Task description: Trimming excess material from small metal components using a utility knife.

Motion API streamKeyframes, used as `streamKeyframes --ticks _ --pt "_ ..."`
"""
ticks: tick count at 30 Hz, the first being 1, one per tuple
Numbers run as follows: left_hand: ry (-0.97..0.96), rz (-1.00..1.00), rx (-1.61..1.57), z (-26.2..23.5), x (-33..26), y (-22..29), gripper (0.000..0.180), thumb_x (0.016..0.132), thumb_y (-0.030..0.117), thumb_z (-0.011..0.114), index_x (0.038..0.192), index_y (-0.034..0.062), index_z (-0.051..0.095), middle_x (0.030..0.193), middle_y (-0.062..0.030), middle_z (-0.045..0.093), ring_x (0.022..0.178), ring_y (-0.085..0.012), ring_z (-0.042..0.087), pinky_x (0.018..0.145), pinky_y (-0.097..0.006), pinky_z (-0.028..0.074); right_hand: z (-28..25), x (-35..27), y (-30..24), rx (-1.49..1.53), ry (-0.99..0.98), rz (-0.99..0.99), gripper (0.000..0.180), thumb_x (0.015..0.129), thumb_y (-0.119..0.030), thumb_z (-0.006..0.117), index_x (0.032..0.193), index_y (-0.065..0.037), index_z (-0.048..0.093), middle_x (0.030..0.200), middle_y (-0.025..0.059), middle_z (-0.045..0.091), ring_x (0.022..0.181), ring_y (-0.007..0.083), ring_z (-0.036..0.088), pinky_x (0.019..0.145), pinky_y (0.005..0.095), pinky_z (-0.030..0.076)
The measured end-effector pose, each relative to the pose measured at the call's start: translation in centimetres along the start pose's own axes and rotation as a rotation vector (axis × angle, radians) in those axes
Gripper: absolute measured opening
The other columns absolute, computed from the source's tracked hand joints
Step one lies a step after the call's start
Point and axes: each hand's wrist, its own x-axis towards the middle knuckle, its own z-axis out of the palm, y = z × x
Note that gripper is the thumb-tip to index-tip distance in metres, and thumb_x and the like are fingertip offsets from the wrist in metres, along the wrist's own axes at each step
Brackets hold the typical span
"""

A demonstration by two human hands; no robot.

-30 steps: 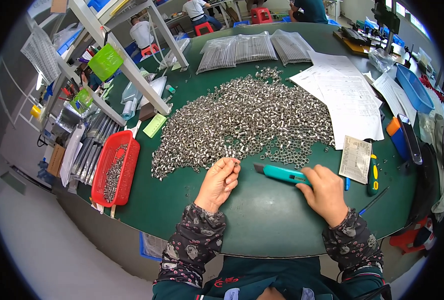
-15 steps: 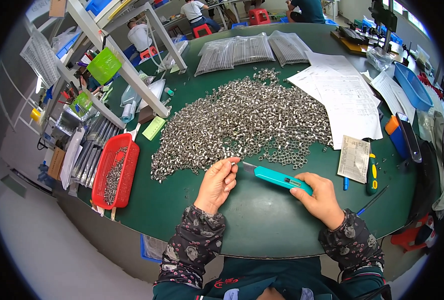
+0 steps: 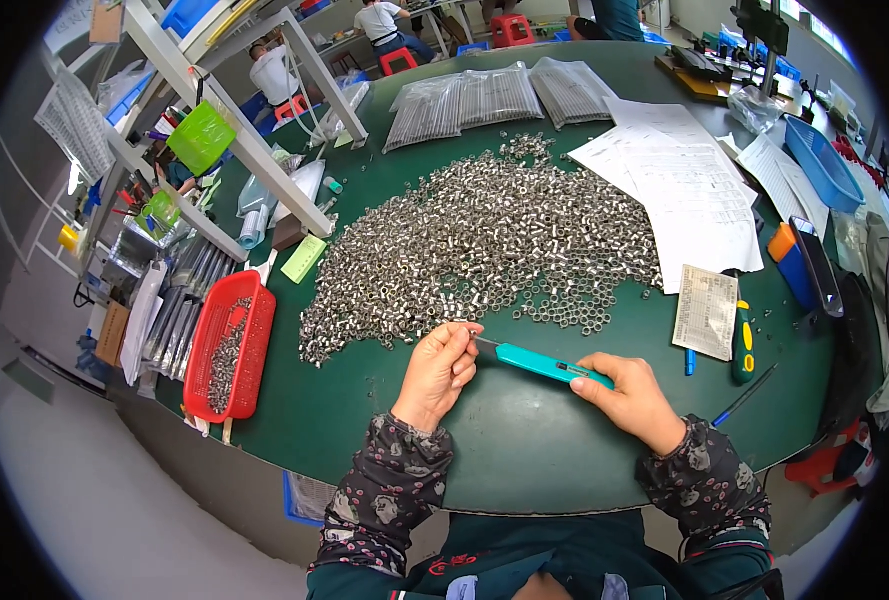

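Observation:
My right hand (image 3: 630, 395) grips a teal utility knife (image 3: 545, 363), its blade pointing left toward my left hand. In my left hand (image 3: 439, 368) the thumb and forefinger pinch a small metal ring, mostly covered by the fingertips. The blade tip meets the ring at those fingertips; whether it goes inside the ring I cannot tell. Just beyond both hands spreads a large heap of small silvery metal rings (image 3: 485, 235) on the green tabletop (image 3: 505, 440).
At left stands a red plastic basket (image 3: 258, 345) partly filled with small metal pieces. Papers (image 3: 700, 215), a card (image 3: 706, 310), a yellow-green handled tool (image 3: 744, 345) and a pen (image 3: 745, 395) lie at right. Bagged metal tubes (image 3: 465, 105) lie behind the heap. People sit in the background.
The knife has moved left and turned, so its blade now reaches my left fingertips and shows edge-on. My right hand moved slightly left with it; the left hand keeps its pinch.

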Motion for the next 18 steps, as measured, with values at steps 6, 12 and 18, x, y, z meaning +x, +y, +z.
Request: streamKeyframes --ticks 6,12,18 --pt "0.027 -0.034 -0.008 -0.1 -0.2 0.0 0.016 0.087 0.015 0.048 0.091 0.0002 0.052 0.068 -0.0017 0.049 0.048 -0.0037 0.034 0.038 -0.016 0.027 0.0 -0.4 -1.0 -0.328 0.247 -0.254 0.024 0.072 -0.024 0.063 0.085 -0.004 0.058 0.067 0.0119 0.055 0.058 0.0275 0.054 0.051 0.0356 0.041" --pt "0.051 -0.041 -0.042 -0.1 -0.1 0.3 0.019 0.088 0.017 0.045 0.092 0.0006 0.053 0.070 -0.0023 0.049 0.049 -0.0039 0.035 0.038 -0.015 0.027 0.0 -0.1 -0.4 -0.258 0.366 -0.292 0.021 0.070 -0.019 0.065 0.083 -0.004 0.057 0.066 0.0097 0.052 0.056 0.0277 0.052 0.048 0.0346 0.040" --pt "0.044 -0.017 0.000 0.1 -0.1 0.5 0.020 0.088 0.015 0.045 0.098 -0.0003 0.052 0.077 -0.0041 0.052 0.050 -0.0041 0.036 0.038 -0.015 0.028 0.0 -0.2 -0.3 -0.240 0.325 -0.255 0.022 0.071 -0.021 0.064 0.084 -0.005 0.057 0.067 0.0098 0.053 0.057 0.0279 0.053 0.049 0.0356 0.040"
